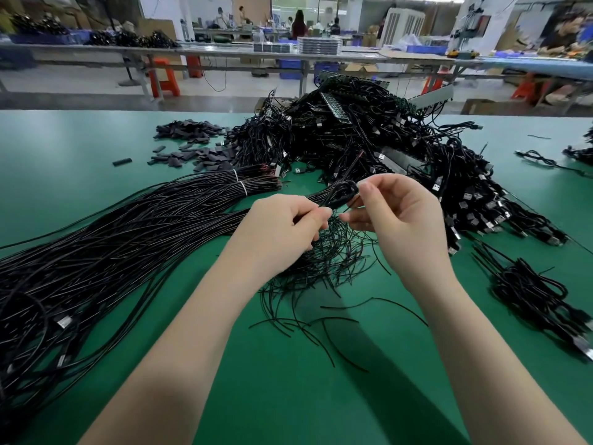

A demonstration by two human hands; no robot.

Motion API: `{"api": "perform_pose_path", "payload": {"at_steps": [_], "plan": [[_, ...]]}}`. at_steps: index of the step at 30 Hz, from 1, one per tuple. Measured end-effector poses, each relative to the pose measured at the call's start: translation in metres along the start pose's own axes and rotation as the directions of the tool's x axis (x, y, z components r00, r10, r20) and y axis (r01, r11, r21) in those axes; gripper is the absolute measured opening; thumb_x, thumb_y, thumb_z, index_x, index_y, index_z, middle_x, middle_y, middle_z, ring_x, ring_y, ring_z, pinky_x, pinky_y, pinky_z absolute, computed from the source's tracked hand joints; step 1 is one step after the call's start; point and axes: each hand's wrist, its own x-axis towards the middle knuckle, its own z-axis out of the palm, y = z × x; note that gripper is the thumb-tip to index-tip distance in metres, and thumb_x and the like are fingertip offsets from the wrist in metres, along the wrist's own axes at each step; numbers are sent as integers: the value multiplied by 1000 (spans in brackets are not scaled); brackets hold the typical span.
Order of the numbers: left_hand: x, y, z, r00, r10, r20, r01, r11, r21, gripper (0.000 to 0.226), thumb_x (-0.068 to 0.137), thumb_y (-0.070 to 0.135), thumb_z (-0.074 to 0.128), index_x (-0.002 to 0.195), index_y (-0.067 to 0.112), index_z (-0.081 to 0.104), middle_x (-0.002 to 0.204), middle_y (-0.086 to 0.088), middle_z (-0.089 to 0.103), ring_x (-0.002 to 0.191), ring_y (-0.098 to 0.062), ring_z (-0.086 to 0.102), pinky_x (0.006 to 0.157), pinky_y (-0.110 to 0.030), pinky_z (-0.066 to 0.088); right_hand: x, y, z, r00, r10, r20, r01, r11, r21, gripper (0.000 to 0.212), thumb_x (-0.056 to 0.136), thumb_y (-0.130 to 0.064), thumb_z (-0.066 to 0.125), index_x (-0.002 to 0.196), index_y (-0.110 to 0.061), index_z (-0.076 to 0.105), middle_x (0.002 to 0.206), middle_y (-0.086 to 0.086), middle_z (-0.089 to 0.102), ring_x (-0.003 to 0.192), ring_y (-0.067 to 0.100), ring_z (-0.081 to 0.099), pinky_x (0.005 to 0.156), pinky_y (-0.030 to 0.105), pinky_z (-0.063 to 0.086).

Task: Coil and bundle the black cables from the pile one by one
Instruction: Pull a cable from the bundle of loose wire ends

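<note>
- Left hand (288, 216): raised over the table centre, forearm entering from lower left, fingers curled, pinching the near end of a small coiled black cable (340, 194).
- Right hand (394, 216): raised opposite, forearm entering from lower right, thumb and forefinger pinching the far loop of the same coil; other fingers loosely curled.
- Coil held in the air between both hands, above a scatter of thin black tie wires (321, 277) lying on the table.
- Surface: green table mat (96, 136), smooth, slightly glossy.
- Left of the hands: long straight black cables (112, 245) lying in a sheaf; two white ties (239, 181) visible near the far end.
- Behind the hands: one large tangled pile of black USB cables (385, 146), with green circuit strips (340, 106) on top.
- Far left of the pile: heap of short black sleeve pieces (192, 146); too many to count.
- Right edge: one small heap of bundled cables (529, 290); count within not readable.
- Room: workshop with long grey benches (224, 56), orange stools (163, 77), blue bins (290, 67); several people at the far end, blurred.
</note>
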Motion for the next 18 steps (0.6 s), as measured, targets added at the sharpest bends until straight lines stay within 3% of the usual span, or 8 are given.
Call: {"api": "perform_pose_path", "payload": {"at_steps": [4, 6, 10, 13, 15, 18], "plan": [[-1, 4, 2, 997, -3, -72, 9, 996, 89, 32, 95, 42, 53, 83, 19, 71, 74, -1, 71, 69, -19, 68, 73, -43, 55, -1, -1, 3, 1000, -1, -28, 1, 1000, 19, 10, 97, -14, 57, 90, -10, 63, 73, 3, 68, 65, 21, 72, 59, 25, 55], [-2, 6, 4, 998, -9, -60, 16, 993, 120, 36, 95, 41, 52, 85, 13, 70, 77, -6, 71, 71, -23, 68, 73, -46, 54, -2, -3, 5, 1000, -16, -18, 17, 999, 46, 10, 97, -13, 56, 90, -9, 63, 74, 4, 68, 66, 20, 72, 59, 25, 55], [-4, 9, 6, 998, 44, -44, -35, 978, 205, 36, 97, 37, 52, 73, 14, 65, 70, -3, 67, 66, -20, 65, 64, -42, 52, -3, -4, 7, 1000, -1, 4, 1, 999, 43, 13, 97, -14, 56, 92, -4, 63, 78, 9, 70, 69, 22, 73, 63, 31, 58], [-5, 11, 9, 995, 88, -35, -74, 953, 294, 41, 98, 36, 52, 65, 12, 55, 59, 0, 54, 54, -17, 49, 49, -33, 38, -2, -5, 5, 998, 63, 13, -64, 996, 60, 15, 98, -14, 55, 91, -3, 64, 76, 6, 71, 68, 20, 72, 61, 26, 56], [-6, 12, 10, 994, 106, -15, -95, 939, 330, 43, 98, 37, 51, 63, 12, 49, 57, 0, 48, 54, -18, 45, 48, -31, 31, -1, -5, 4, 993, 119, 19, -120, 987, 110, 17, 98, -14, 54, 91, -2, 64, 73, 3, 71, 67, 17, 72, 60, 22, 55], [-5, 13, 10, 993, 121, 15, -119, 935, 335, 42, 97, 41, 51, 68, 11, 53, 61, -1, 52, 61, -21, 51, 53, -34, 35, -1, -5, 4, 981, 194, 25, -195, 959, 208, 17, 99, -14, 53, 94, -1, 62, 72, 2, 72, 68, 15, 72, 59, 19, 54]]}}
